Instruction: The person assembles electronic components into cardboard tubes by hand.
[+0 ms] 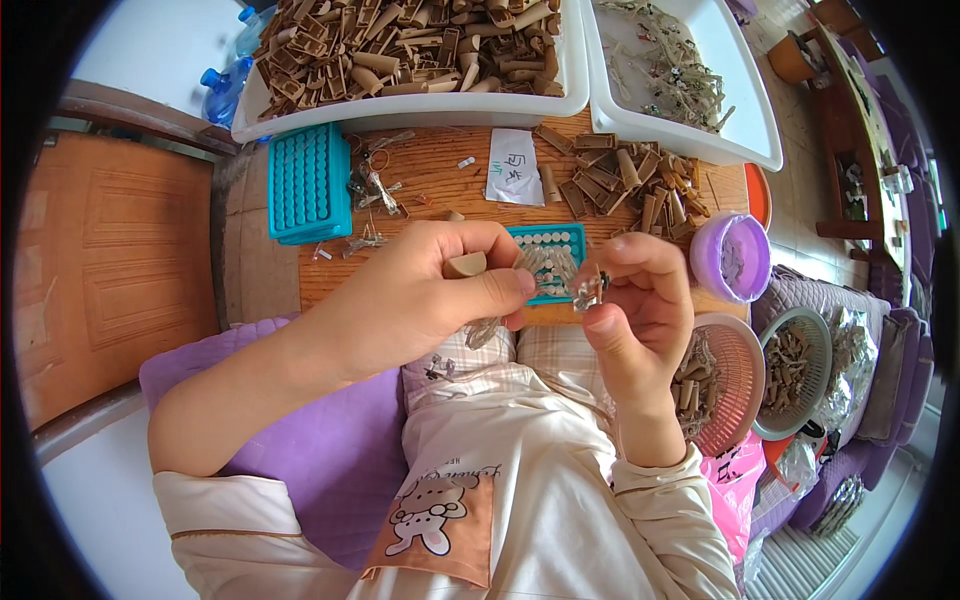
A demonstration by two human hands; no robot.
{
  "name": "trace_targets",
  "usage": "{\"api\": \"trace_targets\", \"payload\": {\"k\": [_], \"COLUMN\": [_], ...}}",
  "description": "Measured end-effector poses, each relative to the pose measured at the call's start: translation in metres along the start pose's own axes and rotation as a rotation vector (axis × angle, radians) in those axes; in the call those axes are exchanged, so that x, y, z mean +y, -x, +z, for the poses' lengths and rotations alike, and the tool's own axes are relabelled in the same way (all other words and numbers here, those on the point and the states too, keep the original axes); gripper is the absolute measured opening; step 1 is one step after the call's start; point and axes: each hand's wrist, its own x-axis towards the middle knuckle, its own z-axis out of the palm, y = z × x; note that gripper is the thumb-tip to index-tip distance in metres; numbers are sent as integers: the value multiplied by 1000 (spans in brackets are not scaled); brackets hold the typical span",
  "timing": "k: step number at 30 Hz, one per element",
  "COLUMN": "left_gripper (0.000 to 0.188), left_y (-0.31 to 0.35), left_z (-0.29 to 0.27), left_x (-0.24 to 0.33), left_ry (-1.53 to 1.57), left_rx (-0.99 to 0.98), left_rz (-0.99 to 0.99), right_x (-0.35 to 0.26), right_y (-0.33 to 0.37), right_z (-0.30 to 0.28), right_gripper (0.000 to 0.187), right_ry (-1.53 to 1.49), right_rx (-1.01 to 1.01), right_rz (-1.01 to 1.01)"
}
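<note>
My left hand [425,285] is closed around a tan plastic housing [465,265] and a looped bundle of clear wire [484,333], whose end hangs below the fingers. Facing it, my right hand [645,320] holds a small clear-and-metallic part [588,292] between thumb and fingers; its exact kind is too small to tell. More clear strands show between the two hands. Behind them on the table lies a small teal tray [577,236] with rows of round white pieces, partly covered by my left fingers and the strands.
A white bin [420,112] heaped with brown housings stands at the back, beside another white bin [752,140] of tangled wires. Loose housings [610,175] and a paper note [515,165] lie on the wooden table. Left is a teal tray stack [310,185]; right are a purple bowl [700,255] and baskets [742,380].
</note>
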Motion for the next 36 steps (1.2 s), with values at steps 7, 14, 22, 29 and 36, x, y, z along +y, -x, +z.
{"api": "trace_targets", "payload": {"k": [7,14,22,29,36], "left_gripper": [15,18,20,18,9], "left_y": [4,2,-1,0,-9], "left_z": [1,2,1,2,-13], "left_x": [6,1,0,-3,-4], "left_ry": [23,139,174,127,372], "left_rx": [-30,-102,-147,-150,169], "left_rz": [-57,-153,-178,-158,-36], "right_x": [4,19,24,11,23], "right_y": [-5,9,21,12,24], "right_z": [-15,-20,-9,-1,-13], "right_gripper": [18,21,22,24,28], "right_ry": [629,1000,818,903,722], "right_rx": [-112,-184,-137,-48,70], "right_rz": [-262,-650,-502,-158,-183]}}
